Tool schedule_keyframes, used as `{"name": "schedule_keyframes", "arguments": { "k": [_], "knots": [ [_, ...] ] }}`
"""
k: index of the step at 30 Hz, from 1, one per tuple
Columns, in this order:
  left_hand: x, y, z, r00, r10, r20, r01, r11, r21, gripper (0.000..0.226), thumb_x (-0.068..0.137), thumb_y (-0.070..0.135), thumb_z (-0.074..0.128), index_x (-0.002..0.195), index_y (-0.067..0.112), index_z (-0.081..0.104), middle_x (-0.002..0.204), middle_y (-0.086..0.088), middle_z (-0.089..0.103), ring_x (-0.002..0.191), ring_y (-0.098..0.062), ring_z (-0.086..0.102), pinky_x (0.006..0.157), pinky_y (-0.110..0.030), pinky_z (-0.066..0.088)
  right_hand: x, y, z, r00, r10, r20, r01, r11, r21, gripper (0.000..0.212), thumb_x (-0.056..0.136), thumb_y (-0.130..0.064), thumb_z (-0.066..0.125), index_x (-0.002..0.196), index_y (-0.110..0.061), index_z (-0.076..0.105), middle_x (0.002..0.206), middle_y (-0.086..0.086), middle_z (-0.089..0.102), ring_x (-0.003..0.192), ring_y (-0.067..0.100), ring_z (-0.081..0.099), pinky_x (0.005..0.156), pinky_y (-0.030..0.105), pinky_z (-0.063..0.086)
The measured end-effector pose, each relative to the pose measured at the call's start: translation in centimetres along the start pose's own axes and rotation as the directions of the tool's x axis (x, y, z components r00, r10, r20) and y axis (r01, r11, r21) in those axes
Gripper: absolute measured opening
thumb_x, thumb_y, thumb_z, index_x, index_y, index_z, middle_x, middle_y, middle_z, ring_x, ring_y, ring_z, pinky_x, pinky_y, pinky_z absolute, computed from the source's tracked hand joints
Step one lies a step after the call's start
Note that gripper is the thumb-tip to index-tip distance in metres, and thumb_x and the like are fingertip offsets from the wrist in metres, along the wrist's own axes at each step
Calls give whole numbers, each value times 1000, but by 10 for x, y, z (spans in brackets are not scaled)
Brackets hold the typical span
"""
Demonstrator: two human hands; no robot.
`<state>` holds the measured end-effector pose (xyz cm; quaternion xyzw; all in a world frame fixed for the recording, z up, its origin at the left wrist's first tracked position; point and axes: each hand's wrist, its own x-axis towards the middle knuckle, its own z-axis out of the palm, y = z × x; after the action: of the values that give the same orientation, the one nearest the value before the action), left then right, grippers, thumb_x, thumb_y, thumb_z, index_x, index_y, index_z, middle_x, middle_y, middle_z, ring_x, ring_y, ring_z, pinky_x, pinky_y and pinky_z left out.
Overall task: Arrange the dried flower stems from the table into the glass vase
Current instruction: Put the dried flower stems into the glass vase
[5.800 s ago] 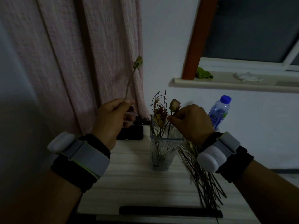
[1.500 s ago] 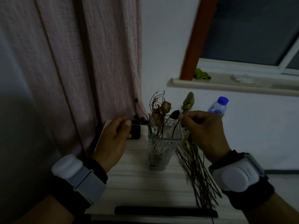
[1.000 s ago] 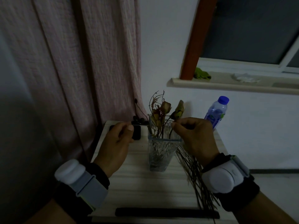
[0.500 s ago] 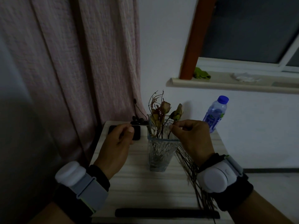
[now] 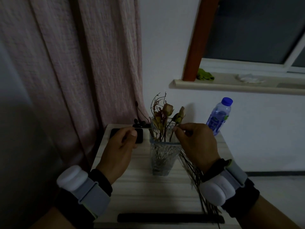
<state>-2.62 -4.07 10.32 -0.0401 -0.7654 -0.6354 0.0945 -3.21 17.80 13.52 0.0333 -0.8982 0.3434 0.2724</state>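
On the small wooden table (image 5: pixel 142 192), near its middle, stands the glass vase (image 5: pixel 162 156), upright, and several dried stems already stand in it. All other places are given from this vase. Just right of its rim is the right hand (image 5: pixel 196 142); its thumb and forefinger pinch the thin stem of a dried flower (image 5: pixel 179 115), whose bud is above the rim while the lower part of the stem goes down inside the glass. Left of the vase, a little apart from it, hovers the left hand (image 5: pixel 118 151); its fingers are loosely curled with the thumb on top, and it holds nothing. Right of the vase and toward the person, the loose dried stems (image 5: pixel 196 182) lie on the table, partly hidden under the right wrist. Behind the left hand lies a black phone (image 5: pixel 140 135), flat on the table. Right of the vase and behind it stands a water bottle (image 5: pixel 218 118) with a blue cap. Left of the vase and behind it hangs a pink curtain (image 5: pixel 82 63).
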Motion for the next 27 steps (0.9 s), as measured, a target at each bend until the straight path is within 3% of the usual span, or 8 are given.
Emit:
{"name": "schedule_keyframes", "arguments": {
  "k": [6, 12, 16, 22, 27],
  "knots": [
    [1, 0, 0, 1000, 3, -2, -3, 1000, 2, 19, 98, 35, 46, 111, 32, 59, 106, 9, 65, 78, 0, 65, 72, -24, 48, -3, -3, -5, 998, -56, -2, 56, 998, -30, 18, 88, -38, 67, 77, -27, 75, 48, -9, 49, 42, 6, 39, 45, 20, 28],
    [1, 2, 1, 1000, -1, -5, 1, 1000, 3, 21, 99, 33, 46, 113, 27, 60, 107, 7, 65, 79, -1, 66, 74, -26, 49, 0, -4, -10, 998, -54, -8, 54, 998, -29, 16, 84, -36, 72, 70, -32, 67, 50, -10, 49, 45, 6, 43, 46, 23, 37],
    [1, 2, 1, 1000, 8, 2, -8, 1000, 5, 16, 99, 33, 46, 107, 34, 60, 104, 7, 65, 79, -2, 65, 75, -27, 51, 3, -1, -10, 998, -55, -15, 54, 998, -44, 23, 80, -38, 73, 65, -31, 57, 53, -9, 50, 47, 5, 44, 48, 26, 41],
    [2, 0, 1, 1000, 4, 4, -5, 1000, 23, 20, 99, 34, 45, 111, 29, 60, 104, 7, 65, 80, -3, 65, 76, -29, 52, 7, 2, -9, 997, -65, -29, 63, 996, -70, 28, 75, -44, 76, 76, -27, 54, 59, -10, 50, 52, 4, 45, 49, 25, 40],
    [2, -1, 1, 1000, 19, 4, -19, 1000, 21, 23, 94, 43, 45, 107, 34, 61, 101, 10, 66, 80, -3, 66, 77, -33, 53, 7, 0, -10, 993, -114, -9, 114, 992, -51, 33, 75, -44, 78, 101, -34, 60, 60, -12, 48, 51, 2, 44, 49, 20, 35]
  ]
}}
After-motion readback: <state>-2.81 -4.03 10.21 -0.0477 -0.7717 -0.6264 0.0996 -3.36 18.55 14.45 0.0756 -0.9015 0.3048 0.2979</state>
